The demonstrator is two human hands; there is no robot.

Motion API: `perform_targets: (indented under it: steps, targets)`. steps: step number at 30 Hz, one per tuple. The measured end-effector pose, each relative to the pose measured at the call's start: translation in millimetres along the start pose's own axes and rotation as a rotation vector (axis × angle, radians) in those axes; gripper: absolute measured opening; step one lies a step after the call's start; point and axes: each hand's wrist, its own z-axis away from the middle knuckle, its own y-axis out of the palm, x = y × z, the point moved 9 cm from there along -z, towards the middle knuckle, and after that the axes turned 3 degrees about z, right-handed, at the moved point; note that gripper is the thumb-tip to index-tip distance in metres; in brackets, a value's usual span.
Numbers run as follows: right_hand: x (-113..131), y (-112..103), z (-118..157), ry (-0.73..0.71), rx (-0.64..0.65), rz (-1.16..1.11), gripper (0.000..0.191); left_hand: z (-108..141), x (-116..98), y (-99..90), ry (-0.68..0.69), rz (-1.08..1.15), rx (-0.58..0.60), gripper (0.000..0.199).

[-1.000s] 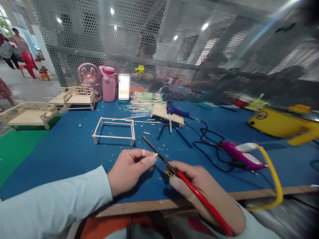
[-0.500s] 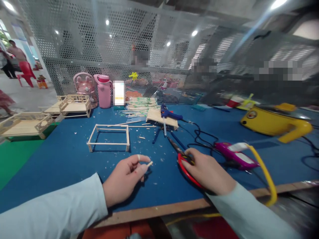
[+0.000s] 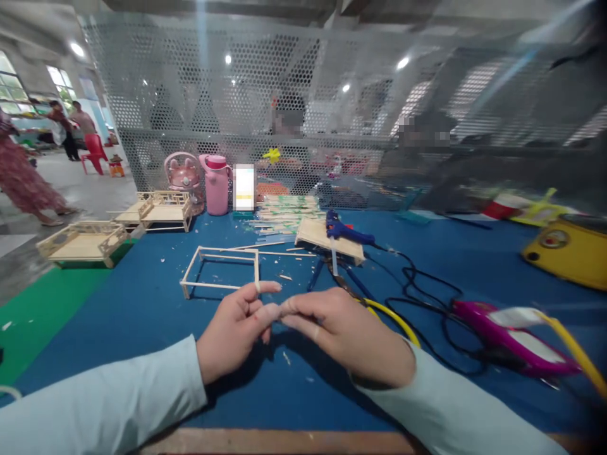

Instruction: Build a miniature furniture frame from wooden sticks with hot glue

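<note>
Near the frame (image 3: 213, 285), left hand (image 3: 239, 332), right hand (image 3: 348, 332) (fingers (image 3: 301, 304) together).

One camera gives the whole view: worn on the person's head, it looks forward and down across the tabletop (image 3: 142, 328). Both sleeves reach in from the bottom corners, and the left hand (image 3: 239, 328) and right hand (image 3: 341, 332) appear close, low in the middle of the frame. The near wooden edge (image 3: 265, 441) runs along the bottom. Farther off, a perforated screen (image 3: 246, 95) spans the top, while floor (image 3: 111, 196) stretches away at the upper left.
</note>
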Motion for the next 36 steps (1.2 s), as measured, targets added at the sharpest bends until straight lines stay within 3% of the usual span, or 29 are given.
perform_targets:
  steps: [3,7,9,13,16,20,22,26,28,30,33,36]
  targets:
    - [-17,-1,-16,0.016,0.003,-0.21,0.018,-5,-9,-12.1,0.027,0.017,-0.086,0.043]
    - [-51,7,-17,0.204,-0.06,-0.621,0.017,-6,-23,-36.1,0.111,0.057,-0.295,0.036]
    - [-59,16,-13,0.271,-0.095,-0.799,0.02,-3,-26,-40.3,0.156,0.042,-0.344,0.03]
    - [-55,27,-11,0.289,-0.13,-0.991,0.028,0,-21,-18.9,0.167,-0.051,-0.158,0.017]
    - [-50,33,-13,0.277,-0.084,-1.029,0.03,3,-24,-11.4,0.209,-0.247,-0.083,0.022]
    - [-65,20,-15,0.299,-0.222,-1.009,0.034,8,-56,-31.2,0.454,-0.646,-0.284,0.029]
    - [-78,15,-15,0.339,-0.319,-1.01,0.038,6,-65,-31.9,0.534,-0.919,-0.307,0.039]
    - [-92,21,-17,0.411,-0.386,-1.046,0.033,-14,-37,-20.1,0.373,-1.279,-0.011,0.059]
    - [-93,26,-19,0.421,-0.39,-1.063,0.031,-19,-22,-15.8,0.296,-1.332,0.116,0.048]
    - [-93,29,-19,0.422,-0.393,-1.071,0.029,-21,-18,-14.2,0.283,-1.341,0.152,0.03]
    - [-93,24,-16,0.412,-0.438,-1.032,0.027,-19,-34,-18.2,0.376,-1.257,0.038,0.02]
    - [-96,7,-10,0.377,-0.551,-0.968,0.028,-4,-58,-18.8,0.573,-1.048,-0.069,0.016]
